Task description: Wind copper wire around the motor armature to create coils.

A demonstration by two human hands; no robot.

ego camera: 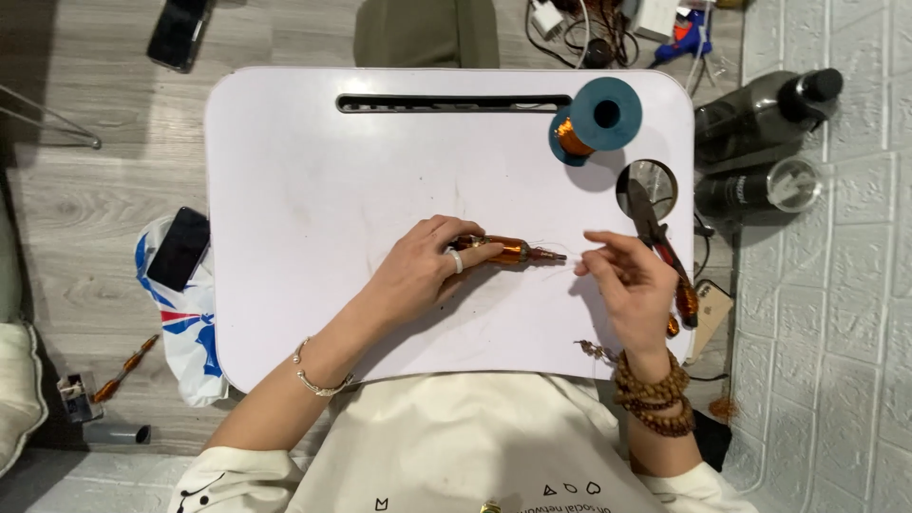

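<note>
Near tabletop [285, 190] centre: left hand [418, 271] clamped on copper-wound rod [508, 250], long axis pointing right; right hand [632, 280] just beyond its tip, fingertips pinched together.

Bright even overhead light, soft shadows, sharp focus, slight wide-angle bending at edges

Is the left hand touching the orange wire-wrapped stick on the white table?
Touching. The head view shows the left hand with its fingers laid over one end of the orange wire-wrapped stick, pinning it to the white table.
</note>
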